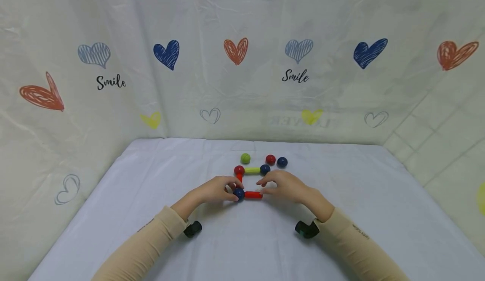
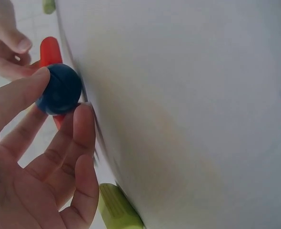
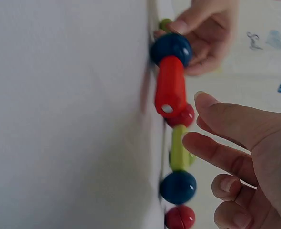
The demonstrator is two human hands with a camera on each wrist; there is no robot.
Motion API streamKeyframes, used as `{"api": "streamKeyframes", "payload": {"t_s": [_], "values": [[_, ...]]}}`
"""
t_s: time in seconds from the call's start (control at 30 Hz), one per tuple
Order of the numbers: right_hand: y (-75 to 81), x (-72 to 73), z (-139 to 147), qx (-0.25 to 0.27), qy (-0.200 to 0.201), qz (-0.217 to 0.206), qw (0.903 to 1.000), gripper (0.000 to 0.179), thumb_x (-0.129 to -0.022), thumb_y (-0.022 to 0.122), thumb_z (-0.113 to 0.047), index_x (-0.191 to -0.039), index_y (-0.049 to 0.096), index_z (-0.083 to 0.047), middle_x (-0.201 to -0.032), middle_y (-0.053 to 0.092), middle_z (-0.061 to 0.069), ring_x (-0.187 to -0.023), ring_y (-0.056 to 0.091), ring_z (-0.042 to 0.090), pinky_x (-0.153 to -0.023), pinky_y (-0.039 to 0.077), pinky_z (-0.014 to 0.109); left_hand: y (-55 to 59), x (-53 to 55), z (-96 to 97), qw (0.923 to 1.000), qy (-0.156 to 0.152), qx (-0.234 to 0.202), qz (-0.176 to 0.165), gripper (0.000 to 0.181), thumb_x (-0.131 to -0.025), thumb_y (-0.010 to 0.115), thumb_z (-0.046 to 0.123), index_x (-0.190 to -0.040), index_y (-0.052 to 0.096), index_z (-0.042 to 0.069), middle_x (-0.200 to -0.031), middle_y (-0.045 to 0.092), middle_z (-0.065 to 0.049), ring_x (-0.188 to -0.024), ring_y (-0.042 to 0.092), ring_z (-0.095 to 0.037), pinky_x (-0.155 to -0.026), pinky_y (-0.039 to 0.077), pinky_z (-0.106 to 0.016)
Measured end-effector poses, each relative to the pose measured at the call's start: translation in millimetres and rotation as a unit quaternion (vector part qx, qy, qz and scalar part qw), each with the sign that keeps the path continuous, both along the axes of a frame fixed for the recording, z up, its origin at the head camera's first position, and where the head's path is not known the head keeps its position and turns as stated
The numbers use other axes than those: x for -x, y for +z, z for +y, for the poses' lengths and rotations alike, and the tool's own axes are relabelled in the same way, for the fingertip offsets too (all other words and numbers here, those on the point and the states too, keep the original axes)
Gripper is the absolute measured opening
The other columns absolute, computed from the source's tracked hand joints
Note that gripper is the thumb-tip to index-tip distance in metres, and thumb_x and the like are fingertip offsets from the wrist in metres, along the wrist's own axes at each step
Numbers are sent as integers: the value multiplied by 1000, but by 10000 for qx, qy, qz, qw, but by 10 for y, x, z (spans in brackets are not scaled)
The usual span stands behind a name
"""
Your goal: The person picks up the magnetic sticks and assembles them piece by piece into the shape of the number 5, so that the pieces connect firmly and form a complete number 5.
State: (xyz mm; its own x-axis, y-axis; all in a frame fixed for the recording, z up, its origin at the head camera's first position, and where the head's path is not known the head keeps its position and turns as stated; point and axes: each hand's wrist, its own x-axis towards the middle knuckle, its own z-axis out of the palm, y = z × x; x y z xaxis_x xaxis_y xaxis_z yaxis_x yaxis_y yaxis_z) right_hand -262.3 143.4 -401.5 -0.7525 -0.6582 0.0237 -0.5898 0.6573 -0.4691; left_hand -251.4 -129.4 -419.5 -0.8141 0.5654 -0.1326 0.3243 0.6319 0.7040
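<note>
With thumb and fingertips, my left hand (image 1: 219, 189) pinches a blue ball (image 2: 63, 89) at the near corner of a ball-and-rod shape. From that ball a red rod (image 1: 253, 194) extends rightward, its free end showing a pale metal disc in the right wrist view. A second red rod (image 1: 240, 177), partly behind the left fingers, leads back to a red ball (image 1: 239, 170). A yellow-green rod (image 1: 251, 170) joins that ball to another blue ball (image 1: 265, 169). My right hand (image 1: 286, 185) hovers beside the near red rod's free end, fingers loosely bent and holding nothing.
Behind the shape lie a loose green ball (image 1: 245, 158), a red ball (image 1: 270, 159) and a blue ball (image 1: 282, 162). A yellow-green piece (image 2: 116, 207) shows below the left hand in its wrist view. White cloth (image 1: 242, 247) covers the table; a heart-printed sheet (image 1: 242, 91) hangs behind.
</note>
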Motion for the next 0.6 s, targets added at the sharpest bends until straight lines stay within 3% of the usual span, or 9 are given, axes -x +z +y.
{"api": "streamKeyframes", "payload": {"t_s": [0.1, 0.2, 0.33, 0.6], "values": [[48, 50, 93, 259, -128, -10, 9996, 27, -96, 74, -20, -121, 76, -10, -115, 73, 3, -106, 64, 24, -92, 54, 45, 8, -2, 1, 10000, 18, 26, -13, 29, -94, 76, 14, -122, 69, 17, -115, 67, -6, -102, 62, -22, -93, 53, -44], [74, 110, 180, 433, -301, 54, 9986, 32, -96, 75, -20, -125, 73, -7, -107, 73, 3, -94, 60, 22, -81, 53, 37, 13, -2, -4, 10000, 8, 14, -38, 30, -94, 76, 14, -123, 68, 16, -116, 66, -7, -101, 64, -24, -93, 53, -45], [77, 183, 274, 616, -592, 62, 9963, 40, -97, 73, -20, -134, 67, -6, -93, 67, -1, -81, 49, 19, -66, 42, 30, 14, 0, -11, 10000, -20, 7, -51, 31, -94, 76, 14, -124, 68, 16, -117, 66, -8, -102, 66, -25, -94, 53, -46], [6, 320, 420, 1053, -1098, 29, 9884, 48, -100, 68, -16, -145, 55, -5, -91, 66, 4, -74, 52, 21, -63, 44, 32, 2, 3, -19, 10000, -63, -54, -54, 31, -95, 76, 13, -124, 68, 15, -117, 66, -7, -102, 66, -26, -95, 52, -47]]}}
